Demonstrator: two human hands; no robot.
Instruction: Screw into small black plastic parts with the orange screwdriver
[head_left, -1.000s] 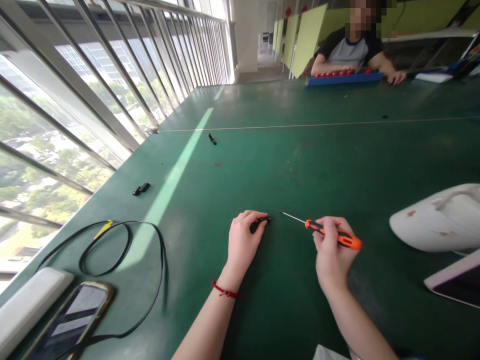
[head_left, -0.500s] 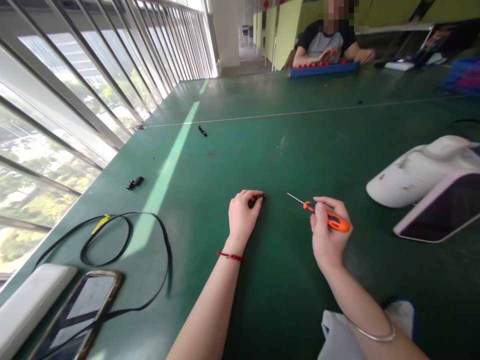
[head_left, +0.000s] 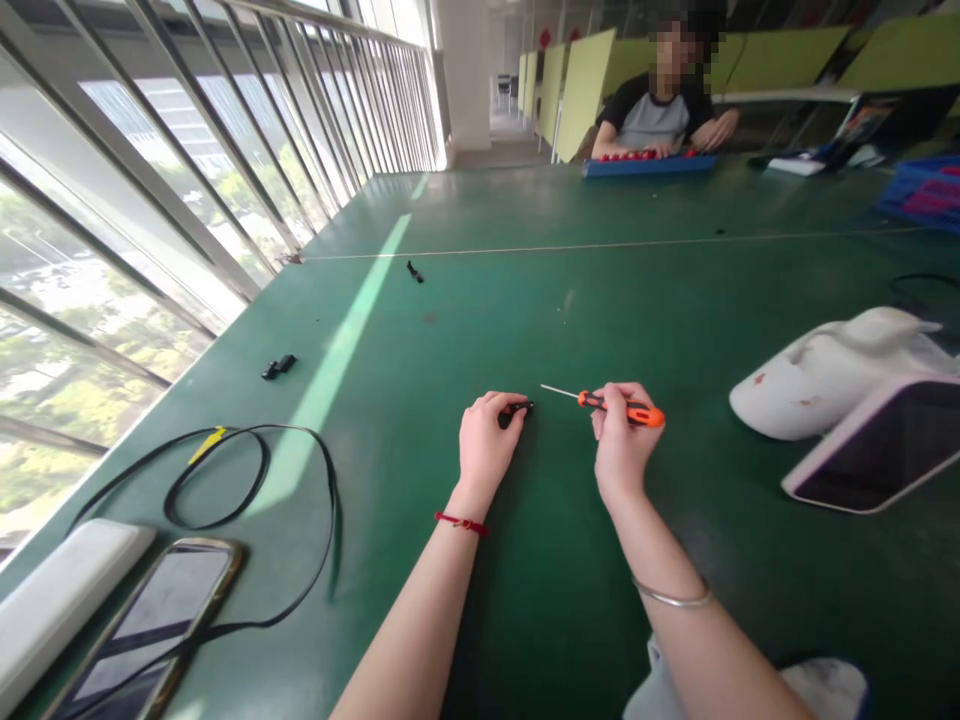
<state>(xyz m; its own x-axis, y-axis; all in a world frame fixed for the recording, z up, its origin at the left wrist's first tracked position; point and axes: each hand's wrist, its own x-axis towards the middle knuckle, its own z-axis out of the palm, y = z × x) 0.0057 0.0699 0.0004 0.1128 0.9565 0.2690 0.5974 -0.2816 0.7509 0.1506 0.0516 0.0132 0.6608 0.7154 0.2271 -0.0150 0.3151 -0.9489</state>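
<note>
Between the thumb and fingers of my left hand [head_left: 486,440] is a small black part [head_left: 516,408], held low over the green table [head_left: 420,400]; the fingers cover much of it, so its kind does not show. My right hand [head_left: 621,440] grips a screwdriver [head_left: 637,412] with an orange and black handle. Its thin metal shaft points left, and the tip is just above and to the right of the black part, apart from it.
At the left lie a black cable [head_left: 330,480], a phone [head_left: 150,620] and a white power bank-like block [head_left: 67,610]. Small black pieces [head_left: 279,367] sit farther off. A white device [head_left: 832,370] and a tablet-like screen [head_left: 885,440] stand right. Across the table, a person [head_left: 660,115] works at a blue tray [head_left: 649,167].
My right hand has moved left with the screwdriver, bringing its tip closer to the black part. The left hand keeps its hold. The view has tilted up slightly.
</note>
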